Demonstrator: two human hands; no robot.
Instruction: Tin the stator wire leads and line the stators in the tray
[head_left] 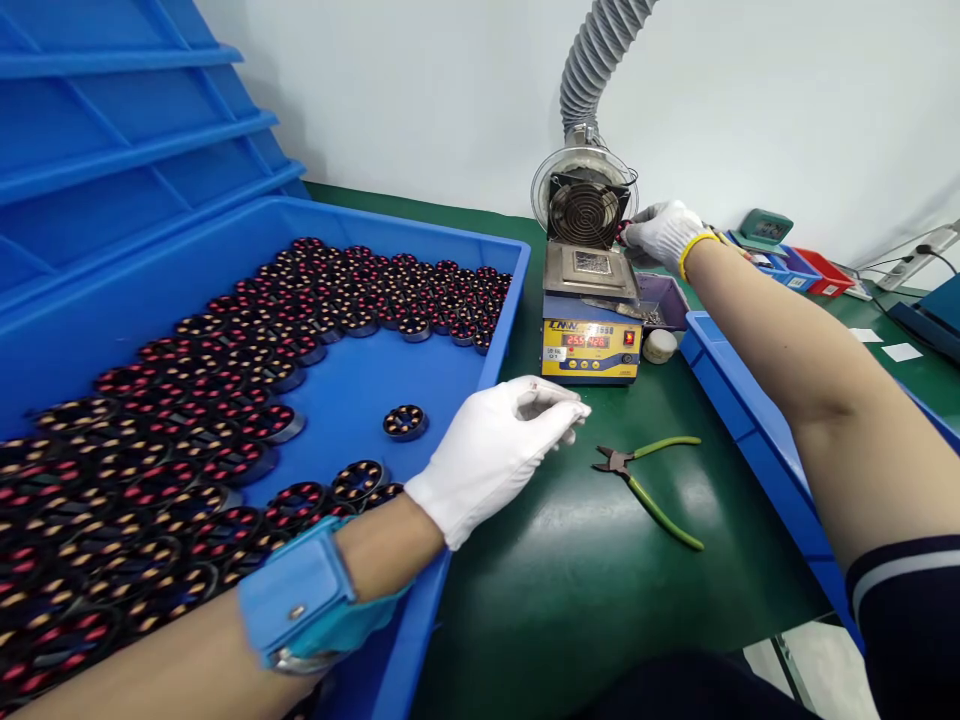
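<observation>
My left hand point(501, 445), in a white glove with a blue strap round the wrist, hangs over the right rim of a blue bin point(337, 365). Its thumb and fingertips press together, and whatever is between them is too small to make out. Further off, my right hand point(664, 238), also gloved, is closed on a small wound motor stator point(623, 232), mostly hidden by the fingers. That hand is just right of the fan guard point(585, 212) behind a solder pot point(592, 272). Many black ring-shaped stators with red and copper-coloured windings fill much of the bin; a single stator point(405, 422) lies apart.
Green-handled cutters point(637, 475) lie spread on the green table point(555, 590). Beside the solder pot are a white round jar point(660, 346) and a purple tray point(667, 300). Another blue bin point(739, 420) stands under my right arm. A grey duct point(600, 60) rises behind.
</observation>
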